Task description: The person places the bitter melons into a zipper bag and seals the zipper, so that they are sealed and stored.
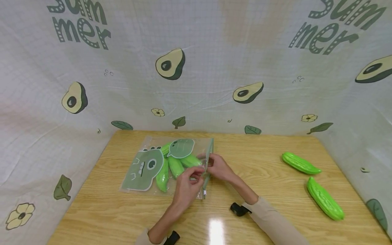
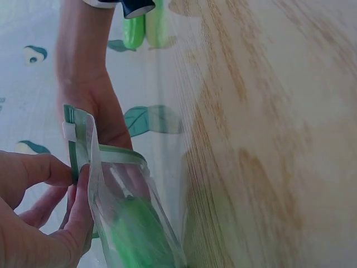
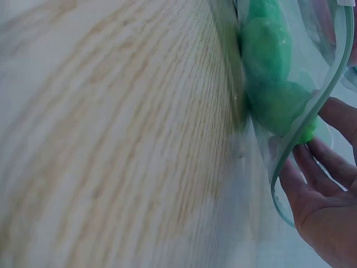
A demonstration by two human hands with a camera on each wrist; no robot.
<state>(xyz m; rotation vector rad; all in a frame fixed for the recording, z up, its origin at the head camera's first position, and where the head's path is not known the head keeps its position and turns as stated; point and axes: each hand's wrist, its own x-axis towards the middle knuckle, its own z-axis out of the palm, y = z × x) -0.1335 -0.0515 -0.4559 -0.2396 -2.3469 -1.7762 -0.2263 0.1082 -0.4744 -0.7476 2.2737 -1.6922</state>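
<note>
A clear zip bag [image 1: 196, 144] with a green dinosaur print lies on the table, holding several bright green, ridged, cucumber-like vegetables [image 1: 176, 167]. Its slider edge faces right. My left hand [image 1: 187, 189] pinches the near part of that edge between thumb and fingers; the left wrist view shows the white slider [image 2: 69, 132] just above the pinch. Through the mouth reaches my right hand [image 1: 218, 166], partly hidden by the bag. In the right wrist view its extended fingers [image 3: 318, 167] touch the end of a green vegetable [image 3: 284, 109] inside.
Two more green vegetables [image 1: 300, 162] [image 1: 325, 199] lie on the right side of the wooden table [image 1: 257, 149]. A printed cloth [image 1: 208, 68] hangs behind the table and along both sides.
</note>
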